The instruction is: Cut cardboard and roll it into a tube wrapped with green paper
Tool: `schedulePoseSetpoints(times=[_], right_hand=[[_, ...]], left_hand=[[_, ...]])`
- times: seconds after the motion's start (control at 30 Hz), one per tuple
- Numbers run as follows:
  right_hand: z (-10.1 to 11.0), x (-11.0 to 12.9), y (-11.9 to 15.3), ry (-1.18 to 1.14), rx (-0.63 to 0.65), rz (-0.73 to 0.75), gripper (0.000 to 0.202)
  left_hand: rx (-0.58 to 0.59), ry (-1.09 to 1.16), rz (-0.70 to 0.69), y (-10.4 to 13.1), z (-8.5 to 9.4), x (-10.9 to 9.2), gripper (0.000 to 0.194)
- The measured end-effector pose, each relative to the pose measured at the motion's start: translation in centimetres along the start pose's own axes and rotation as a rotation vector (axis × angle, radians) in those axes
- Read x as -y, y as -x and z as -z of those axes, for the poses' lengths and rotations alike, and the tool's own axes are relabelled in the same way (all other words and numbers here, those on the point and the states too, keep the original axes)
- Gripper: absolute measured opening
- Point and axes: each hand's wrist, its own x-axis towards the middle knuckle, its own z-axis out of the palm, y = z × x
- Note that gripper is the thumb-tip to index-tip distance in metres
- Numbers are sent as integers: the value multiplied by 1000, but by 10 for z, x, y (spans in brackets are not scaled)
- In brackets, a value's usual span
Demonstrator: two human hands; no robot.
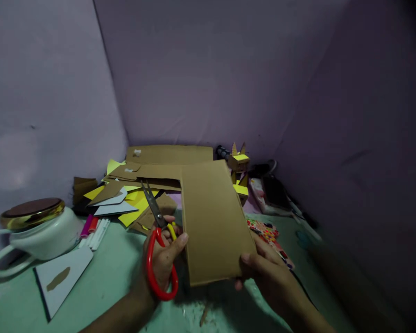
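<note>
My left hand (162,259) grips red-handled scissors (156,252) with their blades pointing up and away, and its thumb also rests on the left edge of a brown cardboard piece (211,217). My right hand (263,268) holds the same L-shaped cardboard by its near right corner. The cardboard is held above a green table surface (107,282). The scissor blades look slightly parted and do not touch the cardboard.
A white mug with a gold-rimmed lid (34,229) stands at the left. Beside it lie markers (95,229) and a white card (62,280). Yellow and brown paper scraps (131,194) pile behind. A small cardboard figure (239,166) stands at the back by purple walls.
</note>
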Motion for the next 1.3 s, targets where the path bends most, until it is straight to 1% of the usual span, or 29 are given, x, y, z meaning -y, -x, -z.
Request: schedulePoseSetpoints(times=[0.1, 0.17, 0.27, 0.37, 0.5, 0.6, 0.67, 0.73, 0.87, 1.0, 1.07, 1.13, 1.2, 1.23, 1.3], right_hand=[[4, 4, -3, -1, -7, -63, 47], [6, 5, -4, -6, 3, -117, 44], [9, 4, -5, -11, 12, -161, 32], [11, 3, -5, -14, 37, -189, 33], [15, 4, -4, -21, 107, -238, 34], [18, 5, -4, -70, 110, -175, 38], [20, 6, -5, -107, 105, -110, 50], [20, 7, -7, -129, 116, -83, 57], [21, 9, -7, -122, 119, -99, 50], [17, 10, -4, -106, 71, -102, 46], [14, 10, -2, -112, 28, -117, 42], [12, 10, -2, -115, -44, -113, 39], [13, 10, -3, -108, -155, -82, 41], [14, 10, -4, -104, -213, -57, 42], [18, 11, -6, -105, -316, -1, 43]], left_hand=[[68, -27, 53, -2, -1, -6, 58], [97, -64, 69, -3, 0, -6, 54], [113, -133, 55, -5, 5, -3, 49], [143, -186, 28, -6, 8, 0, 45], [175, -208, 1, -4, 7, 1, 46], [142, -212, -37, -4, 6, 1, 49], [87, -220, -79, -6, 7, 0, 49], [65, -246, -116, -9, 10, -1, 43], [154, -338, -155, -7, 12, -8, 32], [322, -430, -144, 7, 8, -12, 25], [378, -478, -122, 12, 4, -11, 24], [397, -487, -94, 14, 3, -11, 21], [402, -471, -52, 13, 3, -11, 21], [403, -475, -36, 11, 5, -11, 23], [406, -566, -52, 8, 9, -11, 30]])
